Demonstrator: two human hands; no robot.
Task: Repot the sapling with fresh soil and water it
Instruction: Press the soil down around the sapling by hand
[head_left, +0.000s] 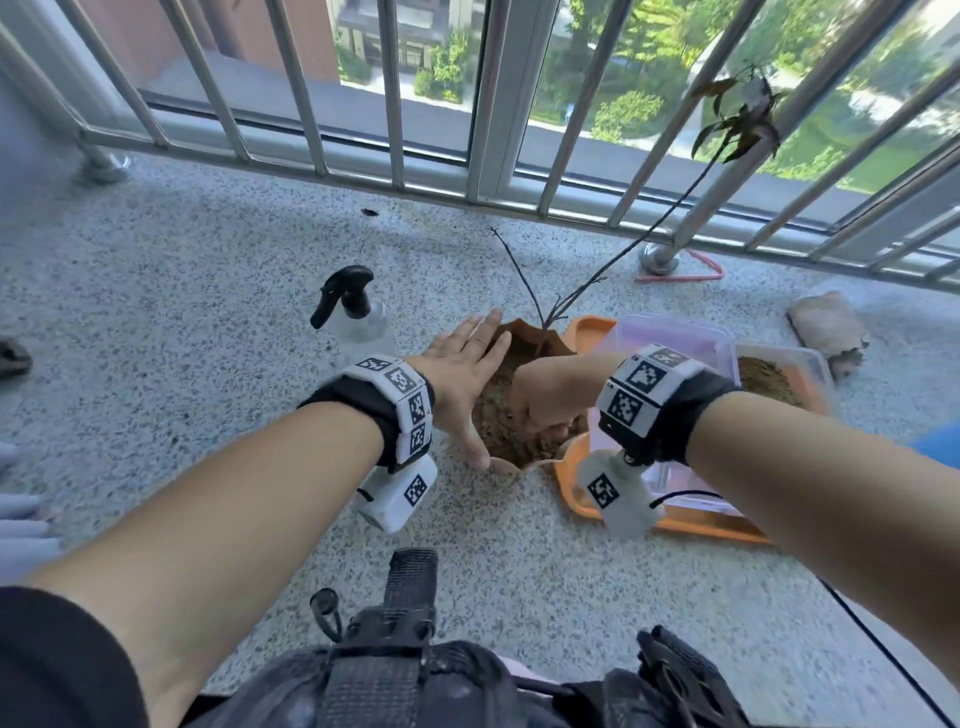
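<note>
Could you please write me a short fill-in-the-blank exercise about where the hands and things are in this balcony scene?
1. The left hand lies flat against the rim of the ____, fingers straight.
2. The right hand is curled down into the ____ inside the pot.
3. The spray bottle stands to the ____ of the pot.
4. The clear plastic box rests on an ____ tray.

Missing words: pot; soil; left; orange

Bright daylight through the railing (478, 104), soft shadows, wide-angle bending at edges, slight blur lower right.
</note>
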